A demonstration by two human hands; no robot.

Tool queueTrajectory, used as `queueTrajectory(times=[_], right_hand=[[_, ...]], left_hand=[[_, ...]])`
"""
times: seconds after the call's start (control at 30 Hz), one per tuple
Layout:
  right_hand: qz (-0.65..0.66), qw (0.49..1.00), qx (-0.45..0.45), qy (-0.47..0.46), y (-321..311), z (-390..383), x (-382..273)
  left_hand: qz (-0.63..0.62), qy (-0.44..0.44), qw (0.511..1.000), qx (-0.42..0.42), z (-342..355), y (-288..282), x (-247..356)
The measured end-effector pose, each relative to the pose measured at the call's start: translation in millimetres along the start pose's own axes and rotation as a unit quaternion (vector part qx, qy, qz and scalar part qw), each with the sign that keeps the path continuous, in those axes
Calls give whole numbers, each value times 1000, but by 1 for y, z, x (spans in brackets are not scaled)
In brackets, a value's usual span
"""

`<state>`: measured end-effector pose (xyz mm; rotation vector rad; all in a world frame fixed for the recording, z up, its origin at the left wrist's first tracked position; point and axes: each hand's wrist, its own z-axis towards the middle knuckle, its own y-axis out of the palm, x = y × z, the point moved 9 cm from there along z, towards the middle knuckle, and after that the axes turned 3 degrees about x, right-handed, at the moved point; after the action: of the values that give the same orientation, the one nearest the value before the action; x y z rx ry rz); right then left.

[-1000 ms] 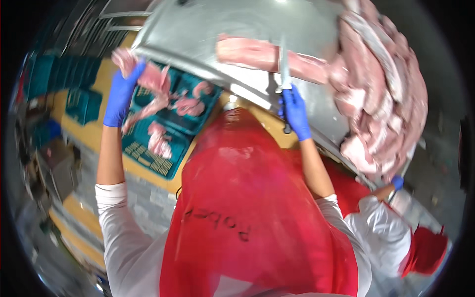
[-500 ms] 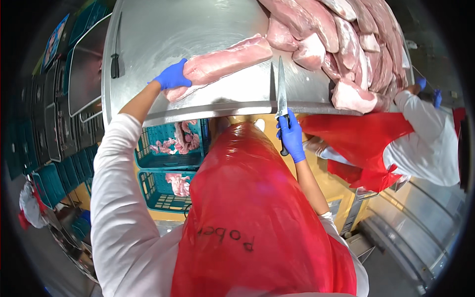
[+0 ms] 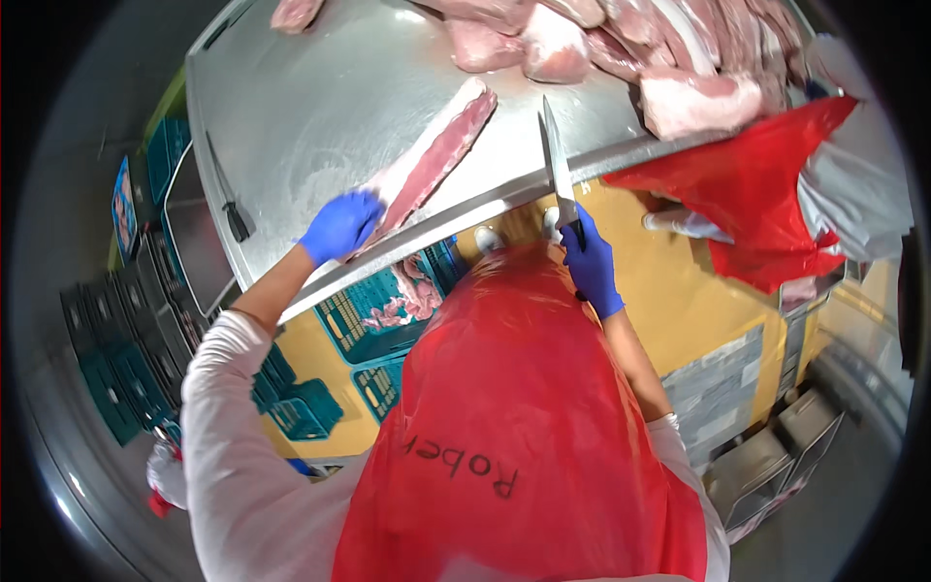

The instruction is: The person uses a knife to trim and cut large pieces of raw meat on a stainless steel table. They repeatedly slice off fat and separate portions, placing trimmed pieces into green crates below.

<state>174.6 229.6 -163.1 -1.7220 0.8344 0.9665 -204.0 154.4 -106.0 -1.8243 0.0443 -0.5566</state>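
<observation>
My left hand (image 3: 344, 228), in a blue glove, is closed around the near end of a long pork loin (image 3: 441, 160). The loin lies slantwise on the steel table (image 3: 320, 116), tipped on its side, with a pale fat edge and a darker pink face showing. In my right hand (image 3: 593, 264), also gloved in blue, is the dark handle of a knife (image 3: 556, 150). Its long blade points away from me over the table's front edge, to the right of the loin and apart from it.
Many pork pieces (image 3: 698, 102) are heaped at the far right, with one piece (image 3: 294, 14) at the far left. A second knife (image 3: 236, 221) lies along the table's left edge. Below stands a green crate (image 3: 344, 335) with trimmings. A co-worker's red apron (image 3: 727, 160) is at right.
The loin has been turned onto its side and now slants toward me, my left hand still on its near end. The knife stays in my right hand. The whole view has swung round.
</observation>
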Motion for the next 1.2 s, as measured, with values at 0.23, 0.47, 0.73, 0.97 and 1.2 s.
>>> queueTrajectory(times=[0.23,0.47,0.73,0.97,1.2], right_hand=[[-24,993,63,92,-25,-9,21],[2,998,-12,69,-9,2,5],[10,1000,-22,-15,17,33,-28],[137,976,-110,131,23,50,-28],[71,983,-153,74,41,55,-36]], left_hand=[[29,-190,959,207,221,-22,15],[-104,-279,940,169,223,-17,-48],[-238,-215,919,230,238,-33,-46],[-123,-221,929,271,189,11,-40],[-25,-287,931,224,124,18,-16]])
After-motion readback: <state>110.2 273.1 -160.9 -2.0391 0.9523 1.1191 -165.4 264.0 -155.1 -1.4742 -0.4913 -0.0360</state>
